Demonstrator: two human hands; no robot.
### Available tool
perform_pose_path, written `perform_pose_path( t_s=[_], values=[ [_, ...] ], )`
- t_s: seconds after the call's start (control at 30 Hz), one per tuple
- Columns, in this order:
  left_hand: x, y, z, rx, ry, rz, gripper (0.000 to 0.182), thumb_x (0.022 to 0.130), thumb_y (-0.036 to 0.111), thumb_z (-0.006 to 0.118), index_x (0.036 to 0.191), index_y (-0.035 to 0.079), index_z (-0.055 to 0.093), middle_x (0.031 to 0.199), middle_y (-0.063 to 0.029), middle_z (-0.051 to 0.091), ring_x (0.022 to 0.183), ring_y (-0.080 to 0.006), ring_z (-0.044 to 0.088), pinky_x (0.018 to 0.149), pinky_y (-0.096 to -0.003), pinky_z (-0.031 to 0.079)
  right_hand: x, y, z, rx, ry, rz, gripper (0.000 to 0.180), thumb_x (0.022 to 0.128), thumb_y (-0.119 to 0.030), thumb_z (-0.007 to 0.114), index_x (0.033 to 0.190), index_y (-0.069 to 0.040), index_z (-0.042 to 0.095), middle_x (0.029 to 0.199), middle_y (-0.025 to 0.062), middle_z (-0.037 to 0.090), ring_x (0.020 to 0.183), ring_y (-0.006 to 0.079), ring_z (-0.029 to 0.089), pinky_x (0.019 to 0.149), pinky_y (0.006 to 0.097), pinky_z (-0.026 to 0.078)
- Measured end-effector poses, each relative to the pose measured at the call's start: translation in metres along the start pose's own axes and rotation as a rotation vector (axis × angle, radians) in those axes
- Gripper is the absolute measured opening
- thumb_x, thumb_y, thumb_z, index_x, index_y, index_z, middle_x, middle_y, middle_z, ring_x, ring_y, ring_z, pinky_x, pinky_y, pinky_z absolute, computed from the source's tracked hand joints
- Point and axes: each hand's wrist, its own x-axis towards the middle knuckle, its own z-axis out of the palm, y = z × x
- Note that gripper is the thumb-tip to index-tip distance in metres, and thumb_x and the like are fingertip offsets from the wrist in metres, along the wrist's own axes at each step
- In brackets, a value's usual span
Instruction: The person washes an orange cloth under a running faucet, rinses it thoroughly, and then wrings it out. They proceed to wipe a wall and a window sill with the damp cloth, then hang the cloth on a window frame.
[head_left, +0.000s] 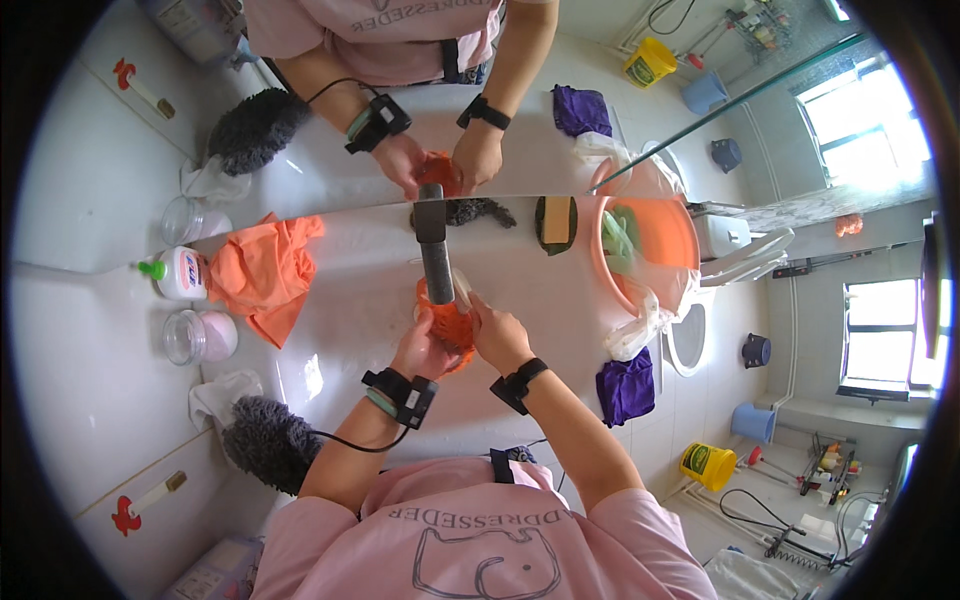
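My left hand (424, 349) is closed around an orange, textured piece (451, 324), perhaps a scrubbing cloth or mitt. It is under a dark grey faucet (435, 247), over the white washbasin (352, 300). Between the thumb and fingers of my right hand (501, 335) is a slim white object (463, 287), possibly a bar of soap or a handle. It is against or just above the orange piece's edge; contact cannot be made out. The faucet partly covers both things. Each wrist wears a black strap, and the left one carries a small device with a cable.
Left on the counter are an orange cloth (270, 274), a white pump bottle (182, 273), a lidded jar (199, 337) and a grey fluffy duster (270, 442). A sponge (556, 223), an orange basin (651, 225) and a purple cloth (628, 386) lie right. A mirror (360, 180) stands behind the faucet.
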Motion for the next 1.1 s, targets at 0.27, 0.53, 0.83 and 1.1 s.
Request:
perform_pose_path(
  t_s=[0.27, 0.53, 0.83, 1.1],
  values=[
    [0.002, 0.004, -0.005, 0.069, -0.091, -0.013, 0.046, 0.106, 0.04, 0.026, 0.135, 0.012, 0.048, 0.128, -0.0084, 0.058, 0.114, -0.0256, 0.057, 0.094, -0.0435, 0.049, -0.007, 0.001, 0.001, -0.003, -0.065, -0.057, 0.047, 0.095, -0.023, 0.047, 0.141, -0.021, 0.041, 0.075, 0.0195, 0.066, 0.065, 0.0381, 0.065, 0.057, 0.0494, 0.052],
    [0.004, 0.012, -0.004, 0.119, -0.3, 0.018, 0.047, 0.104, 0.045, 0.032, 0.131, 0.01, 0.048, 0.127, -0.0057, 0.058, 0.115, -0.0247, 0.057, 0.093, -0.0413, 0.048, -0.006, 0.005, 0.003, -0.094, -0.186, -0.061, 0.047, 0.097, -0.025, 0.048, 0.143, -0.017, 0.042, 0.075, 0.0171, 0.067, 0.065, 0.0392, 0.065, 0.057, 0.0506, 0.051],
    [-0.024, -0.002, 0.024, 0.285, -0.008, 0.201, 0.043, 0.104, 0.036, 0.04, 0.138, 0.01, 0.042, 0.14, -0.0064, 0.049, 0.13, -0.0234, 0.048, 0.109, -0.0437, 0.039, 0.035, 0.023, -0.008, 0.613, 0.18, 0.132, 0.048, 0.093, -0.023, 0.064, 0.134, -0.002, 0.051, 0.103, 0.0181, 0.069, 0.096, 0.0257, 0.068, 0.083, 0.0325, 0.051],
    [-0.005, 0.003, 0.011, 0.265, -0.064, 0.252, 0.042, 0.105, 0.033, 0.035, 0.137, 0.006, 0.04, 0.138, -0.012, 0.05, 0.128, -0.0266, 0.049, 0.108, -0.0456, 0.039, 0.068, -0.061, -0.073, -0.002, 0.506, -0.571, 0.063, 0.082, -0.029, 0.073, 0.136, -0.008, 0.049, 0.085, 0.0058, 0.064, 0.064, 0.0228, 0.066, 0.052, 0.0321, 0.053]
  ],
)
